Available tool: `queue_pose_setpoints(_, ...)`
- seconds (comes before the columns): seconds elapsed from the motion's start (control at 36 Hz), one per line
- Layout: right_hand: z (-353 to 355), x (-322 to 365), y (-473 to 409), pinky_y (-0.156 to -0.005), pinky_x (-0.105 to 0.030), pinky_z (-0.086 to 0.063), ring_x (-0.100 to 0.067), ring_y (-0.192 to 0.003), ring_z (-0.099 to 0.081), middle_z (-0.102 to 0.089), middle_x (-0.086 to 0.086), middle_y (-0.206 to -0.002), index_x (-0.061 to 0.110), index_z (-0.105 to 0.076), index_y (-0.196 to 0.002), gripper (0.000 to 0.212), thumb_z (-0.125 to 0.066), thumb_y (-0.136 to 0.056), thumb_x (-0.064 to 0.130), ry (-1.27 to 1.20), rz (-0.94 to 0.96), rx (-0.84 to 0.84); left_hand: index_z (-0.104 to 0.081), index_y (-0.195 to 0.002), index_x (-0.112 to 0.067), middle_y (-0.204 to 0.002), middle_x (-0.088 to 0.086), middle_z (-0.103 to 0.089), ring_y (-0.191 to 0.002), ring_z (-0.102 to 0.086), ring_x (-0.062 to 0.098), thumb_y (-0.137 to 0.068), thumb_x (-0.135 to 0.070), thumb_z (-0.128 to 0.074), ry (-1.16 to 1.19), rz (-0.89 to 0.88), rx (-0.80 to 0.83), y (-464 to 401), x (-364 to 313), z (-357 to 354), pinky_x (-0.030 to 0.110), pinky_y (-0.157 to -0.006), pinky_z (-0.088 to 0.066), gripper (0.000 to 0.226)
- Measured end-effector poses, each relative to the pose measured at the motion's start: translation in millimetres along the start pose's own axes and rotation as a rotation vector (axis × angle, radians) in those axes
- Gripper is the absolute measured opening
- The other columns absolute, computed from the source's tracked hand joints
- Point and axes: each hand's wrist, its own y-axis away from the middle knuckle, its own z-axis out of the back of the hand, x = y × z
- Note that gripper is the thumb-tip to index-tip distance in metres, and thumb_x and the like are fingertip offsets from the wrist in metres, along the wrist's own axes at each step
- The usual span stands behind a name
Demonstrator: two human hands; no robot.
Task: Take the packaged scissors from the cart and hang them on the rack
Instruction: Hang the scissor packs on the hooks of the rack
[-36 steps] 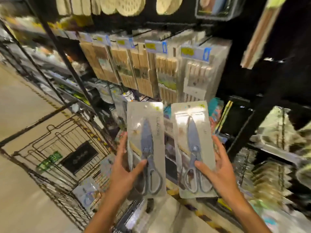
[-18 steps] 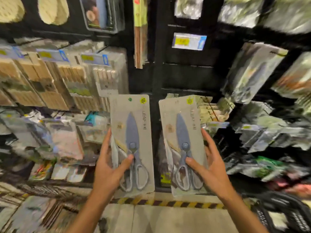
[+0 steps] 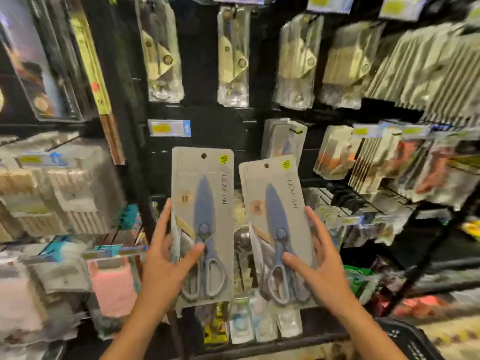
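Two packs of scissors, held upright in front of the rack. We hold the left pack (image 3: 202, 224) in the left hand (image 3: 166, 266): the thumb lies across the front of the card just below the scissor pivot, and the fingers curl round the card's left edge, so the hand grips the pack. The right pack (image 3: 278, 229) sits in the right hand (image 3: 319, 271) in mirror fashion, thumb on the front near the handles, fingers wrapped round the right edge; this hand also grips its pack. The two packs stand side by side, close but apart, the left one slightly higher. Each card shows a blue-grey pair of scissors pointing up, a hang hole at the top and a yellow sticker in the upper right corner.

Behind the packs we see the dark rack (image 3: 207, 118) with a price tag (image 3: 169, 128) on it, above the left pack. Farther right, a stack of similar hanging packs (image 3: 283, 141) hangs on a hook just above the right pack. Other packaged goods fill the rack around them; most are too blurred to identify. At the near right corner a dark basket (image 3: 405, 336) shows beside our right forearm.
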Motion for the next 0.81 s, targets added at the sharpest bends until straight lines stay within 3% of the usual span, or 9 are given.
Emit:
queue_pose_setpoints(0.17, 62.1, -8.8, -20.3, -0.089, -0.007, -0.050, 0.013, -0.130, -0.050, -0.040, 0.036, -0.151, 0.051, -0.027, -0.155, 0.089, -0.081, -0.088, 0.030, -0.035, 0.029, -0.011, -0.030, -0.152, -0.063, -0.153, -0.033, -0.045, -0.135, -0.054, -0.001, -0.080, -0.029, -0.080, -0.006, -0.069, -0.017, -13.8, -13.8, -64.2, 0.045, -0.109, -0.052, 0.094)
queue_pose_setpoints(0.28, 90.6, -17.9, -32.5, -0.090, -0.009, -0.051, 0.009, -0.131, -0.052, -0.042, 0.033, -0.151, 0.051, -0.028, -0.155, 0.089, -0.081, -0.088, 0.023, -0.047, 0.040, -0.005, -0.027, -0.154, -0.060, -0.160, -0.030, -0.037, -0.147, -0.045, 0.012, -0.082, -0.028, -0.081, -0.047, -0.073, -0.015, -16.6, -13.5, -96.9, 0.057, -0.115, -0.044, 0.096)
queue_pose_setpoints(0.61, 115.3, -39.8, -59.9, -0.083, -0.012, -0.055, 0.009, -0.122, -0.058, -0.046, 0.043, -0.141, 0.059, -0.032, -0.148, 0.090, -0.082, -0.083, 0.023, -0.089, 0.017, -0.053, -0.026, -0.151, -0.067, -0.156, -0.029, -0.044, -0.142, -0.049, 0.006, -0.077, -0.036, -0.083, -0.081, -0.031, 0.009, -45.7, -2.1, -136.9, 0.056, -0.112, -0.047, 0.098)
queue_pose_setpoints(0.72, 112.4, -41.9, -72.4, -0.085, -0.015, -0.056, 0.005, -0.123, -0.059, -0.047, 0.042, -0.141, 0.057, -0.033, -0.149, 0.090, -0.082, -0.080, 0.028, -0.092, -0.004, -0.083, -0.027, -0.152, -0.065, -0.160, -0.024, -0.040, -0.145, -0.046, 0.013, -0.076, -0.034, -0.084, -0.065, -0.037, 0.035, -68.7, 5.8, -138.0, 0.059, -0.112, -0.045, 0.099)
queue_pose_setpoints(0.81, 113.7, -41.9, -84.0, -0.085, -0.014, -0.055, 0.007, -0.124, -0.058, -0.047, 0.043, -0.139, 0.052, -0.032, -0.151, 0.089, -0.081, -0.082, 0.026, -0.071, -0.029, -0.100, -0.027, -0.151, -0.066, -0.154, -0.035, -0.041, -0.141, -0.048, 0.001, -0.077, -0.037, -0.082, -0.072, -0.053, 0.046, -85.4, 6.6, -143.2, 0.046, -0.110, -0.049, 0.097)
